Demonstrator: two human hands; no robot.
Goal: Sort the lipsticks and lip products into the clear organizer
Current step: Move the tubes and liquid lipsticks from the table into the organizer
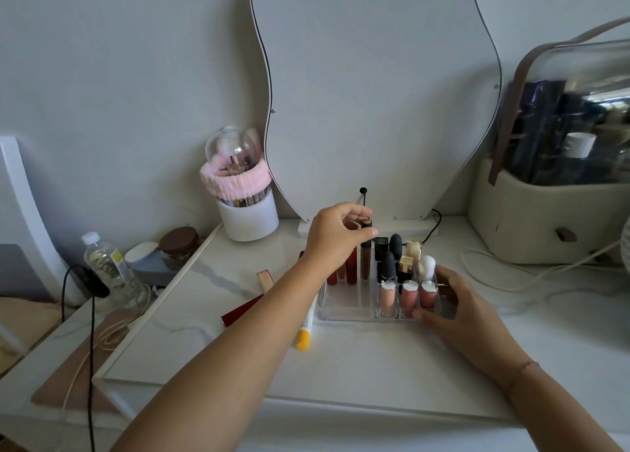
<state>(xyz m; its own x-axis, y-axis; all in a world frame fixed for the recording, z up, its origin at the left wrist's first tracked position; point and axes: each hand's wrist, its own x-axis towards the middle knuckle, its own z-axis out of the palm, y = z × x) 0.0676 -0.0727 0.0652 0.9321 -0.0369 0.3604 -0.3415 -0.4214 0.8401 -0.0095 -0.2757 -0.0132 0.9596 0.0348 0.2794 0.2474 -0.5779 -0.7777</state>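
Observation:
The clear organizer (344, 310) stands on the white marble tabletop, mid-frame. Red lip glosses (351, 267) stand in its left section, and three pink glosses (408, 294) fill the front right slots. Behind these are black bullet lipsticks (388, 266) and gold-capped ones (406, 264). My left hand (335, 235) pinches the black cap of a tall brown lip gloss (365, 259) standing upright in the organizer. My right hand (458, 306) grips the organizer's right front corner. Left of the organizer lie a beige tube (265, 280), a dark red flat item (242, 310) and a white tube with a yellow cap (304, 332).
A wavy mirror (375, 93) leans against the wall behind. A white brush holder with a pink headband (243, 199) stands at back left. A cream cosmetics case (552, 192) sits at the right, with a white cord (504, 281) beside it. A water bottle (109, 267) and cables are off the tray's left edge.

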